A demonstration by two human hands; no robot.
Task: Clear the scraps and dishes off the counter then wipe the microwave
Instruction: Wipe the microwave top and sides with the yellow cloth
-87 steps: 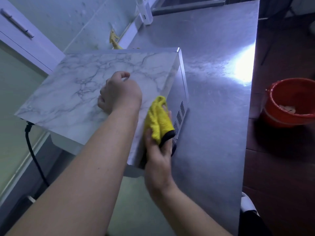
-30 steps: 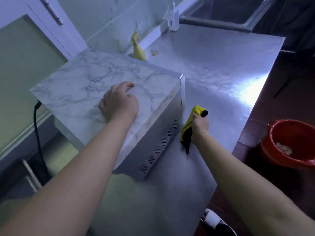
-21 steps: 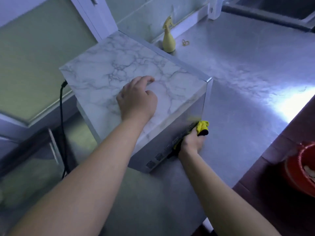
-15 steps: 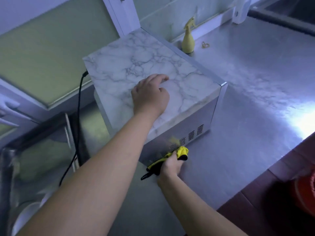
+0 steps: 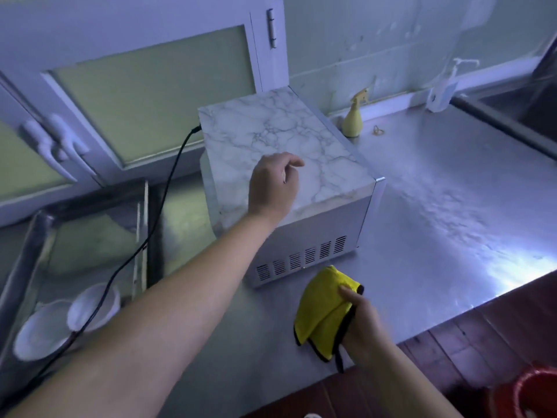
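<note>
Head view: grips folded yellow black-edged cloth (image 5: 322, 312) in right hand (image 5: 361, 324), fingers curled round it, low over brushed-steel counter (image 5: 437, 206) – just beside vented side of marble-topped silver microwave (image 5: 316, 236), not touching it. Holds left hand (image 5: 272, 185) over microwave's top near its nearer edge, fingers loosely curled, nothing in them; contact w/ top – can't tell. Shows pale-yellow spray bottle (image 5: 352, 123) behind microwave by wall, black power cable (image 5: 168, 188) trailing from its back corner, two white bowls (image 5: 93, 306) lower left, red plastic bucket (image 5: 527, 396) on floor bottom right.
</note>
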